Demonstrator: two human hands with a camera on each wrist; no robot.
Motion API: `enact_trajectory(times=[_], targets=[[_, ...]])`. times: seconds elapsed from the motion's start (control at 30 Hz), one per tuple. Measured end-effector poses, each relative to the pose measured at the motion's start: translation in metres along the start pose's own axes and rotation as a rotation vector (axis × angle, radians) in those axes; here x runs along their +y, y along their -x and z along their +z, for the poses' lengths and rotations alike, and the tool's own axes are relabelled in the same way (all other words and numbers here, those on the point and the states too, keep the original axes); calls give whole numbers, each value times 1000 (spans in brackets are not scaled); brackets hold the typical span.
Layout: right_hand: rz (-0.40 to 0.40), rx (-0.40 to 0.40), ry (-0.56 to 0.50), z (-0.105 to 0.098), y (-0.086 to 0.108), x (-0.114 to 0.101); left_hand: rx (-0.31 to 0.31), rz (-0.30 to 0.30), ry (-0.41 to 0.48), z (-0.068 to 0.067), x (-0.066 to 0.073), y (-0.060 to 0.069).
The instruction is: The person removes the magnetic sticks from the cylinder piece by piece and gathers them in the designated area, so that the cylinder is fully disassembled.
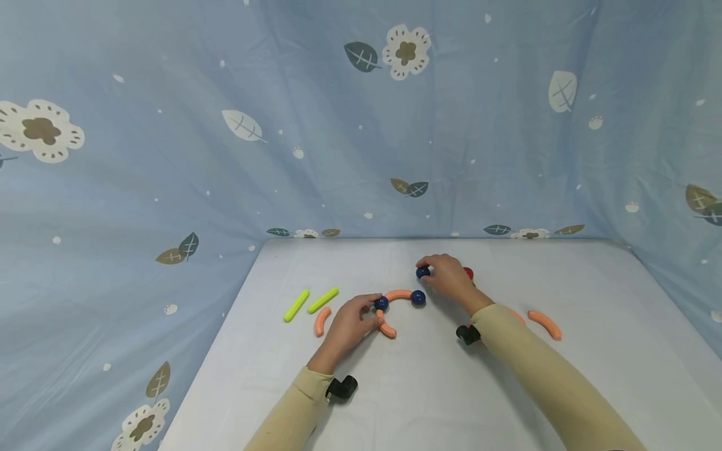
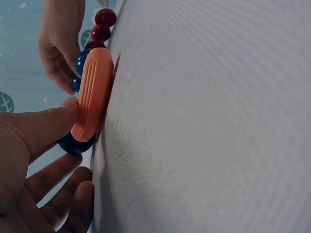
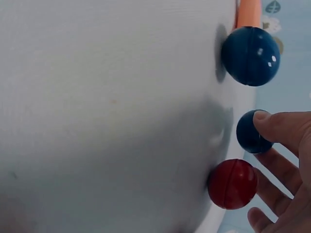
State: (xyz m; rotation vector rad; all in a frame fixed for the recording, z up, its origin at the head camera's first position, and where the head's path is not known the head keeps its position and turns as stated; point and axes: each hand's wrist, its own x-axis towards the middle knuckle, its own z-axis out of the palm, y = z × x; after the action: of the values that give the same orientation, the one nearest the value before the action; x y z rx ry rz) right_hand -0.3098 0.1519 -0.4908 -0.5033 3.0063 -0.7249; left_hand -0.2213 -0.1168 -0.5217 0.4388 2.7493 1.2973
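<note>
My left hand (image 1: 350, 322) pinches a blue ball (image 1: 381, 303) at the joint between two curved orange rods. Its thumb lies against the near curved rod (image 2: 95, 97), index finger by the ball. The far curved rod (image 1: 398, 294) runs to another blue ball (image 1: 418, 298), so the pieces form an open arc on the table. Farther back, my right hand (image 1: 448, 277) holds a separate blue ball (image 3: 249, 133) between thumb and fingers, apart from the arc. A red ball (image 3: 233, 184) sits just beside those fingers; the hand partly hides it in the head view.
On the left lie two yellow-green straight rods (image 1: 296, 305) and a loose curved orange rod (image 1: 322, 321). Another curved orange rod (image 1: 544, 325) lies at right, with more orange pieces partly under the right sleeve (image 1: 536, 357). A blue patterned curtain (image 1: 361, 125) borders the white table (image 1: 406, 394).
</note>
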Motion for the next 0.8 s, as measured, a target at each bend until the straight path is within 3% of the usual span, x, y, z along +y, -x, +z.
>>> enact_trajectory(times=[0.8], targets=[[15,-5,50,1,2,1,8,12,11,1,0,-1]])
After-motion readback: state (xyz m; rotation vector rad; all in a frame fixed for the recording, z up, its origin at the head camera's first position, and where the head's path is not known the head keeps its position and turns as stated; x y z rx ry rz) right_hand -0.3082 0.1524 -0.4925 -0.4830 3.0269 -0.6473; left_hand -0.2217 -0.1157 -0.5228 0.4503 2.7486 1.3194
